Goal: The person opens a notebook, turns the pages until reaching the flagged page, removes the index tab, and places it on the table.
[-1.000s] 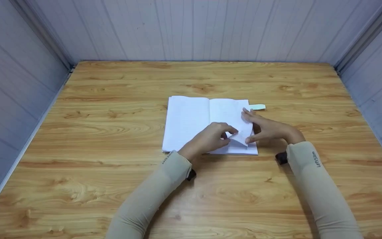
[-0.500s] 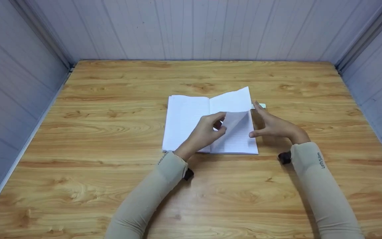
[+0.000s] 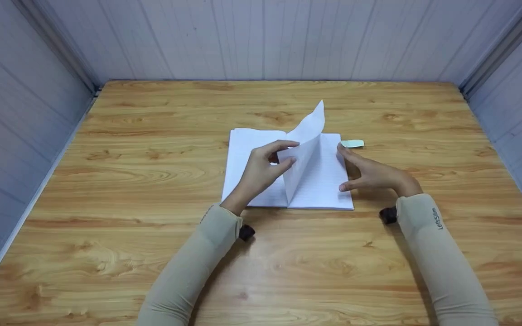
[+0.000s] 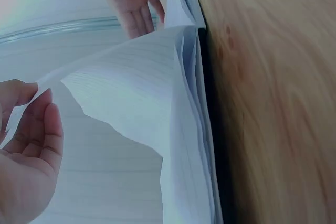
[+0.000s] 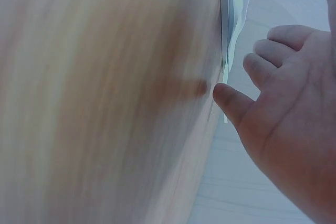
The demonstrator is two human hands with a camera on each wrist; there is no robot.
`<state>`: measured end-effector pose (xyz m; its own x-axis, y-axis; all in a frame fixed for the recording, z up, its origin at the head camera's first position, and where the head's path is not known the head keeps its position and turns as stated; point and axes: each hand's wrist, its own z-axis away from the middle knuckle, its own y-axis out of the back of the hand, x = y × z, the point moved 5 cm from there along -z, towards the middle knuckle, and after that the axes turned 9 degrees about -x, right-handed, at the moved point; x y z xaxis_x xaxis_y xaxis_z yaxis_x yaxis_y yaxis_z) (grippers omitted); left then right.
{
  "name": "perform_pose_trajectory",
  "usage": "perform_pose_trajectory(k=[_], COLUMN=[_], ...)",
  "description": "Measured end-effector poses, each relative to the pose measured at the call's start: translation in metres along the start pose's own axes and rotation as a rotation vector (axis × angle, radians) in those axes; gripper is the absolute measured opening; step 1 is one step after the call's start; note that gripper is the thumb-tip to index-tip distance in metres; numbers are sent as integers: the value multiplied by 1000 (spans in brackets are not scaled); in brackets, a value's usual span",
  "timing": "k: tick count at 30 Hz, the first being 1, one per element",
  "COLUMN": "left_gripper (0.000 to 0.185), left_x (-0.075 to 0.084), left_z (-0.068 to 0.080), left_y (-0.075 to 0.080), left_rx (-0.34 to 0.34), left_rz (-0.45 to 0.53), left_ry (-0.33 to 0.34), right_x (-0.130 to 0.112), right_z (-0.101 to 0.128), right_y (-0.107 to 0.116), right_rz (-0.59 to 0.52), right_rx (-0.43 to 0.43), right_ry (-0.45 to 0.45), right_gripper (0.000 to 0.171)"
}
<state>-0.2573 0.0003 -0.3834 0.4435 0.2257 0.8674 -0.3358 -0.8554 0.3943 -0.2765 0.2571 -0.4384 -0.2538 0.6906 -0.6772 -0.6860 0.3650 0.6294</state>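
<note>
Turning one leaf (image 3: 306, 129) of the open notebook (image 3: 270, 198), as far as can be judged, from the right side over to the left, about halfway through. Pinching the free part of this leaf between thumb and fingers of the left hand (image 3: 257, 174), with the paper rising bowed from the middle fold. Holding the right hand (image 3: 372, 174) spread, thumb apart from fingers, at the outer edge of the right page (image 3: 329, 176); impossible to tell surely from these views the contact of fingertips with paper. Next, by judgement, needing to bring the pinched leaf further left, lower it onto the left page (image 3: 239, 151), then release and smooth it, with some risk of creasing. Lying open near the middle of the wooden table (image 3: 107, 181), below and between both hands: the notebook. Sticking out past its right edge, just beside the right fingers: a pale green strip (image 3: 353, 143), with its hidden end not possible to trace. Also around: light panelled walls (image 3: 283, 40), beige sleeves (image 3: 193, 267) and a small black device (image 3: 388, 215) at the right cuff. Standing in the way of the leaf: seemingly nothing but the left hand itself, above the left page.
</note>
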Motion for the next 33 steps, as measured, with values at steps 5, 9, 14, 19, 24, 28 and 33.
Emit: perform_pose_trajectory(k=[5,9,14,19,24,28,33], left_gripper=[27,26,27,32,40,50,53], left_x=[-2,-2,-4,-6,-7,-7,-10], left_z=[2,4,5,7,10,14,19], left_y=[7,10,14,18,22,25,31], left_rx=[20,19,15,2,-28,-106,-197], left_rz=[7,5,-20,-86,-204,-295,-386], left_ry=[17,26,23,-27,-139,-227,-223], right_x=[0,0,1,1,-1,-2,-3], right_z=[0,0,-1,-1,-2,-2,-3], right_y=[0,-1,-2,-3,-4,-5,-7], right_rz=[-5,-12,11,31,37,43,50], right_rx=[-18,-32,-44,-46,-53,-60,-68], right_ry=[1,-8,-17,-18,-17,5,10], right_gripper=[112,111,111,111,110,110,109])
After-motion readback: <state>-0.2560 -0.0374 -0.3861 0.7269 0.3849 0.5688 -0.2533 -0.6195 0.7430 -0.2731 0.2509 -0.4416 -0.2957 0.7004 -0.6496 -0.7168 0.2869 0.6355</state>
